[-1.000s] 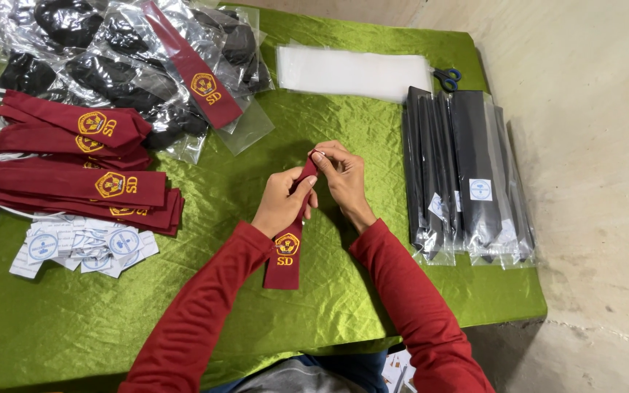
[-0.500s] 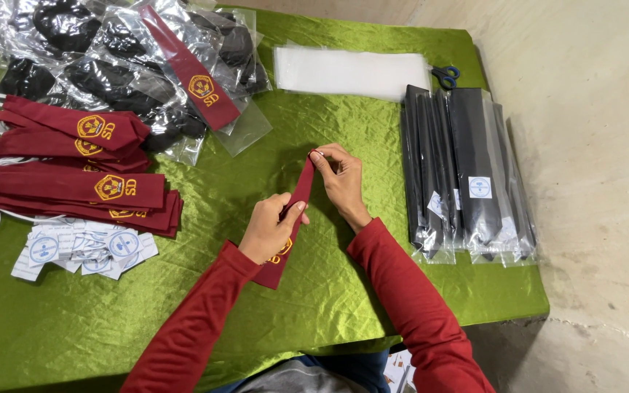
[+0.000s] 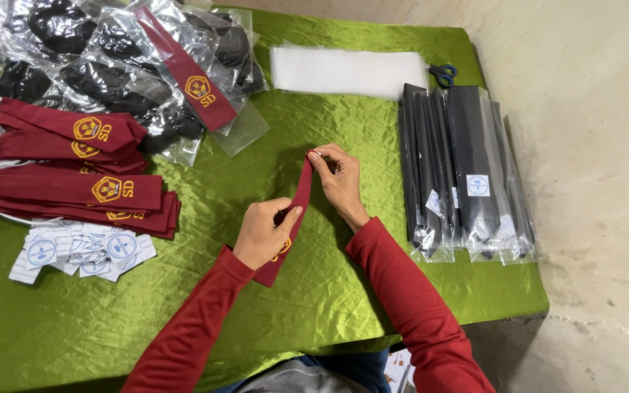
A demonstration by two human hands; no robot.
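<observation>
Maroon tie (image 3: pixel 301 191) runs diagonally between both hands, right hand (image 3: pixel 340 182) fingers pinching its upper narrow end, left hand (image 3: pixel 262 233) fingers gripping mid-length toward its lower wide end

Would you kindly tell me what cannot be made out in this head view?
- Maroon tie: its emblem is hidden by the left hand.
- Scissors: blades hidden under the white sheets.
- Paper tags: print too small.
- Bagged black items: cut off by the top edge.
</observation>
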